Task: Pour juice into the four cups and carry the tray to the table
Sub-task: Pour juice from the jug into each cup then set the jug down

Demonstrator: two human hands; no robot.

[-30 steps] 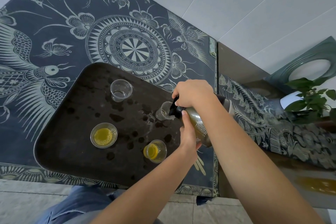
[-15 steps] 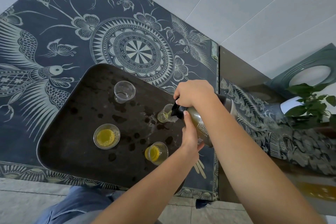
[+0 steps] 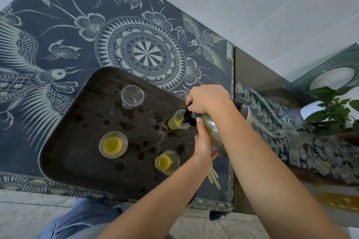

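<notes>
Clear plastic, empty: the last cup [image 3: 132, 96] stood by the far edge of the tray [image 3: 64, 161], left of and beyond the mouth of the bottle [image 3: 212, 132].
The left filled cup [image 3: 113, 144] and the near filled cup [image 3: 167, 162] held yellow juice. The bottle lay tilted, long axis running from the tray's right edge leftward, mouth dipped at the third cup [image 3: 175, 122]. The left hand [image 3: 203, 144] curled around its body; the right hand [image 3: 207, 99], wrapped around the neck, was nearer the last cup.
</notes>
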